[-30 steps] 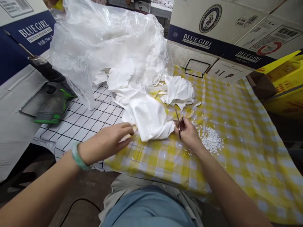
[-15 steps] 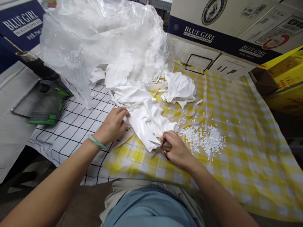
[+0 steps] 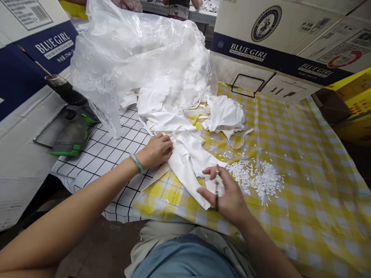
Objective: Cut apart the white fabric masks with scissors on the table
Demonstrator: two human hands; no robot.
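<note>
- Holding a pair of scissors, the right hand has its thumb and forefinger spread apart with the tool across the gap; the scissors show nearly edge-on, so how their blades stand cannot be told.
- Left hand lies with its fingers curled together on the white fabric piece, a jade-green bangle at the wrist; whether the fingertips pinch the cloth cannot be told.
- That fabric piece is rumpled near the middle of the table's near edge, one narrow point reaching down just beside the right thumb.
- Just past the right hand, small white snippets form a loose heap on the yellow-checked tablecloth.
- Farther from the near edge, a second white fabric piece sits crumpled, a thin loop trailing from it.
- Toward the far edge bulges a clear plastic bag, white material inside and at its mouth.
- At the table's left side, over the black-lined grid cloth, is a power tool with green trim and a long slim bit.
- By the far right corner, a black wire frame leans near a "BLUE GIRL" carton.
</note>
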